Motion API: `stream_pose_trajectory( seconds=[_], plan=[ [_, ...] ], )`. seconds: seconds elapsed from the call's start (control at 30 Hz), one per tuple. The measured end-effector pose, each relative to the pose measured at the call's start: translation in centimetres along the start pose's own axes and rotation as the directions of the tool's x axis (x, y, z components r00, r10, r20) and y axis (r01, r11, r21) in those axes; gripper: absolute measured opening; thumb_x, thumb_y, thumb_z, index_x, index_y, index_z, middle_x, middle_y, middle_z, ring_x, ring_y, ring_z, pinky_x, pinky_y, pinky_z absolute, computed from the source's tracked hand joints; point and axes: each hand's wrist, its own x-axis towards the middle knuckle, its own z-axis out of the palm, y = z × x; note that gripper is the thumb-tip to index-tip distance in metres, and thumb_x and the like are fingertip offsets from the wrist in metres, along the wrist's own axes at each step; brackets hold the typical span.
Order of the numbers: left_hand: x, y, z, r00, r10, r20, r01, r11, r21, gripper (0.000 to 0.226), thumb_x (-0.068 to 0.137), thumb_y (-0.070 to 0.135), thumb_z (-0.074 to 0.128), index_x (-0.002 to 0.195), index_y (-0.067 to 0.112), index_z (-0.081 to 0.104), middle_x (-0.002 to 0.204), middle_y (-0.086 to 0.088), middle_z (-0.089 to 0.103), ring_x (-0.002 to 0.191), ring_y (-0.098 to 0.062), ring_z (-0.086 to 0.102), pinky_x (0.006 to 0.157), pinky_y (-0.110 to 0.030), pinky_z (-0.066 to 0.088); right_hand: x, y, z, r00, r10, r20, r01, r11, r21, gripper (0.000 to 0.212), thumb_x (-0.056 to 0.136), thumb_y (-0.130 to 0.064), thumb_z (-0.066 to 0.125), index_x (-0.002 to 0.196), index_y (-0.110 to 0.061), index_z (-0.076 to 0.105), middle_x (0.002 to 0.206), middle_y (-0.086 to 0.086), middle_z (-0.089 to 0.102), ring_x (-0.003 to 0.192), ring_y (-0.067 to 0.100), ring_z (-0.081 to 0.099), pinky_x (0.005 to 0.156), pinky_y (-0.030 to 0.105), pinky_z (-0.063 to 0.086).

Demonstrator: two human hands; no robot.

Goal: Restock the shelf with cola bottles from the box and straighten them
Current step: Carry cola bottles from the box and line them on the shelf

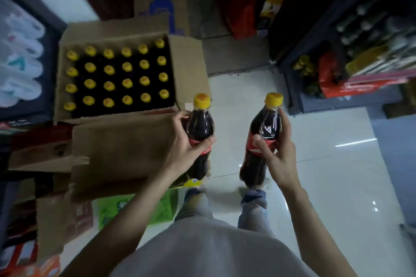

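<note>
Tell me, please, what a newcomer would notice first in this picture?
Two cola bottles with yellow caps stand out in the middle, one held by the left hand, the other by the right hand. Behind them on the left, an open cardboard box is full of rows of yellow-capped bottles. A dark shelf stands at the right.

Glossy pale tiled floor [326,164] reflects light between dim, cluttered goods racks [371,51].
</note>
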Motion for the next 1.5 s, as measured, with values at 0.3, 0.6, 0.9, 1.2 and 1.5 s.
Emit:
stream_pose_trajectory(
  seconds=[0.3, 0.6, 0.9, 1.2, 1.5],
  plan=[
    [1.9, 7.1, 21.3, 0.974, 0.211, 0.088, -0.222, 0.965, 0.138, 0.067, 0.064, 0.048, 0.071, 0.112, 0.029, 0.028, 0.111, 0.028, 0.042, 0.100, 0.018, 0.050, 0.083, -0.002, 0.037, -2.4, 5.1, -21.6, 0.985, 0.072, -0.156, -0.077, 0.997, -0.022, 0.075, 0.082, -0.042, 0.062, 0.147, -0.043, 0.025, 0.145, -0.010, 0.045, 0.124, 0.005, 0.049, 0.097, 0.019, 0.041],
    [2.6, 16.0, 42.0, 0.939, 0.336, 0.077, -0.335, 0.942, -0.023, 0.057, 0.065, 0.043, 0.068, 0.109, 0.030, 0.035, 0.116, 0.019, 0.045, 0.105, 0.017, 0.051, 0.086, -0.003, 0.038, -2.2, 8.3, -41.9, 0.951, 0.009, -0.309, -0.010, 1.000, -0.002, 0.071, 0.084, -0.039, 0.063, 0.144, -0.049, 0.026, 0.141, -0.017, 0.047, 0.125, 0.001, 0.048, 0.094, 0.015, 0.042],
    [9.6, 21.3, 58.4, 0.929, 0.357, 0.096, -0.346, 0.932, -0.109, 0.055, 0.073, 0.045, 0.065, 0.120, 0.038, 0.039, 0.120, 0.028, 0.052, 0.111, 0.005, 0.055, 0.089, -0.011, 0.043, 6.4, 11.2, -58.9, 0.938, -0.061, -0.340, 0.078, 0.996, 0.037, 0.072, 0.085, -0.037, 0.062, 0.146, -0.047, 0.023, 0.130, -0.036, 0.046, 0.117, -0.011, 0.049, 0.088, 0.005, 0.041],
    [14.7, 29.2, 73.3, 0.912, 0.408, 0.050, -0.403, 0.911, -0.092, 0.053, 0.077, 0.044, 0.062, 0.124, 0.039, 0.037, 0.122, 0.033, 0.050, 0.116, 0.006, 0.052, 0.092, -0.012, 0.043, 14.3, 11.5, -75.7, 0.964, -0.125, -0.233, 0.120, 0.992, -0.038, 0.073, 0.086, -0.041, 0.061, 0.146, -0.048, 0.022, 0.147, -0.011, 0.043, 0.123, -0.009, 0.046, 0.099, 0.012, 0.039],
    [20.8, 37.9, 86.0, 0.810, 0.586, -0.008, -0.582, 0.806, 0.111, 0.054, 0.077, 0.045, 0.062, 0.123, 0.037, 0.036, 0.116, 0.031, 0.045, 0.107, 0.018, 0.050, 0.086, -0.003, 0.040, 23.6, 10.6, -89.8, 0.949, -0.275, -0.155, 0.258, 0.958, -0.121, 0.074, 0.086, -0.049, 0.060, 0.149, -0.043, 0.021, 0.122, -0.048, 0.041, 0.112, -0.017, 0.050, 0.095, 0.021, 0.044]
  ],
)
